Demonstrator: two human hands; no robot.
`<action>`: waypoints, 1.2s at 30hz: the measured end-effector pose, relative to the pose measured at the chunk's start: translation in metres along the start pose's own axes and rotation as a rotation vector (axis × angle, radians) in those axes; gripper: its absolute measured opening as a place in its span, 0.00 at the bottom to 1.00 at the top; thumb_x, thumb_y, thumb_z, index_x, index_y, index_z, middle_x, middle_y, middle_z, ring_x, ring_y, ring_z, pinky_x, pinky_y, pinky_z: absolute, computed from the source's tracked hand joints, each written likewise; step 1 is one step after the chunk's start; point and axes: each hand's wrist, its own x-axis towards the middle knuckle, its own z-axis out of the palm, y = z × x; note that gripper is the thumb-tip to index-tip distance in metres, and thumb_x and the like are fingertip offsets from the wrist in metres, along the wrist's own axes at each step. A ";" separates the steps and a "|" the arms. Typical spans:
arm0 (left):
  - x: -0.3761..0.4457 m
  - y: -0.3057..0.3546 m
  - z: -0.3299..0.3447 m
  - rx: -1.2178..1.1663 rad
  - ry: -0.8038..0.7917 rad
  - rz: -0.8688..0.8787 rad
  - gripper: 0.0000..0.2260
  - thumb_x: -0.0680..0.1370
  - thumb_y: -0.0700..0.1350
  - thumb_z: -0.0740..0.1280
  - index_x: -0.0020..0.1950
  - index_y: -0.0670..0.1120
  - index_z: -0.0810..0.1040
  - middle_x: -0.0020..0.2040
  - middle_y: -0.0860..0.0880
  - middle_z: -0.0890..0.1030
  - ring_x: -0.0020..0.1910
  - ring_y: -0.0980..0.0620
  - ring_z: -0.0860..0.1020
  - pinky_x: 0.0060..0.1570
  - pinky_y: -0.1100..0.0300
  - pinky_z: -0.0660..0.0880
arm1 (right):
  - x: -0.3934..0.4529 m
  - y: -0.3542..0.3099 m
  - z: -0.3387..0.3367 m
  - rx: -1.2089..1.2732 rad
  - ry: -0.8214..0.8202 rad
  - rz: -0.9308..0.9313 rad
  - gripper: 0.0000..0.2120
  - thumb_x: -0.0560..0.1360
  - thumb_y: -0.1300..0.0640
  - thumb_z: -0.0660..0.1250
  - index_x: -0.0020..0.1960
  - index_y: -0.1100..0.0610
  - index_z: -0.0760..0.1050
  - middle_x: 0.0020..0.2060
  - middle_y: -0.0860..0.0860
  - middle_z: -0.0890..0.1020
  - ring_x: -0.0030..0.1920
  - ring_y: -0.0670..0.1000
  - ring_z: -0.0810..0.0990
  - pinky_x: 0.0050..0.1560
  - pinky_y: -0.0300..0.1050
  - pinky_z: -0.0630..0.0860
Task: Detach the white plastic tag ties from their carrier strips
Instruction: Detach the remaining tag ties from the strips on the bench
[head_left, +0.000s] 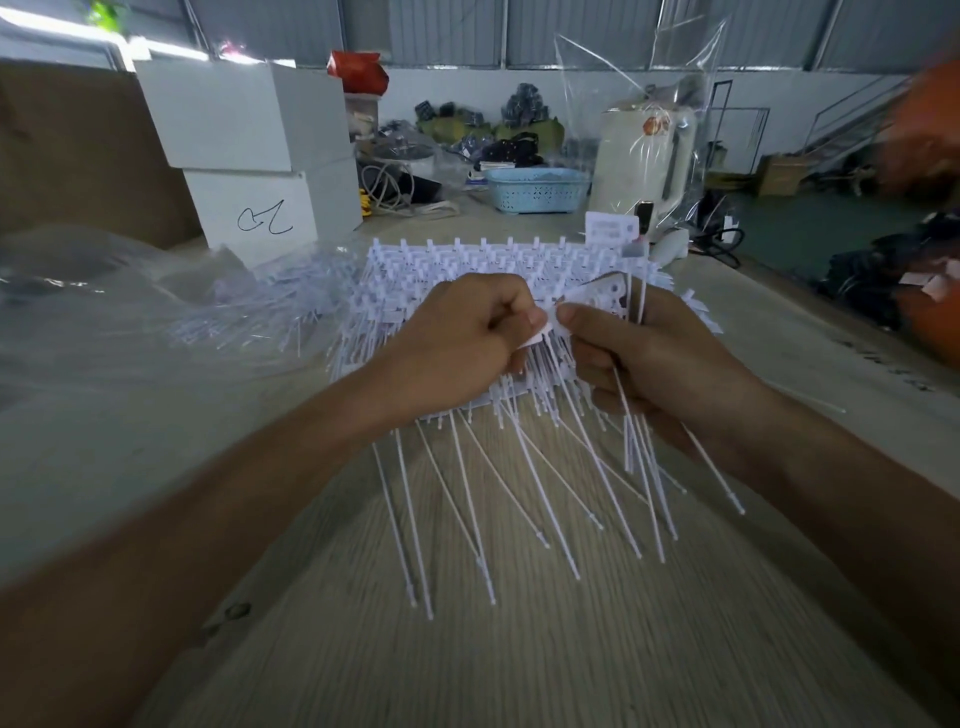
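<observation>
A stack of white carrier strips (467, 260) with tag ties lies on the wooden table (519, 649) in front of me. Long thin tie tails (467, 499) fan out toward me from its near edge. My left hand (457, 343) is curled and pinches the white head of a tie (537, 338) above the stack. My right hand (660, 353) faces it, thumb and forefinger pinching the same spot, and it also grips a bundle of loose ties (636, 436) that hang down from the fist.
Clear plastic bags (104, 291) with more ties lie at the left. Two white boxes (249, 156) stand behind them. A blue basket (537, 189), a white appliance under a clear bag (644, 156) and clutter sit at the far edge.
</observation>
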 end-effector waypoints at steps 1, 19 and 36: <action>0.000 0.001 0.000 -0.031 0.006 -0.018 0.12 0.83 0.46 0.65 0.41 0.44 0.78 0.28 0.55 0.80 0.27 0.54 0.75 0.31 0.64 0.70 | -0.001 0.000 -0.001 -0.041 -0.005 -0.039 0.11 0.82 0.58 0.65 0.41 0.54 0.70 0.25 0.49 0.68 0.23 0.47 0.62 0.24 0.38 0.59; -0.003 0.008 -0.018 -0.603 -0.217 -0.122 0.13 0.77 0.38 0.63 0.33 0.42 0.72 0.24 0.51 0.65 0.25 0.53 0.60 0.33 0.56 0.55 | 0.001 -0.011 -0.014 -0.746 -0.016 -0.423 0.10 0.81 0.55 0.65 0.54 0.63 0.72 0.40 0.47 0.78 0.40 0.48 0.77 0.42 0.44 0.73; -0.003 -0.002 -0.016 -0.221 -0.180 -0.043 0.09 0.82 0.39 0.65 0.56 0.52 0.79 0.36 0.54 0.81 0.34 0.49 0.82 0.50 0.42 0.79 | 0.006 -0.006 -0.013 -0.547 0.125 -0.134 0.13 0.83 0.49 0.61 0.57 0.57 0.76 0.33 0.52 0.85 0.33 0.46 0.83 0.42 0.47 0.76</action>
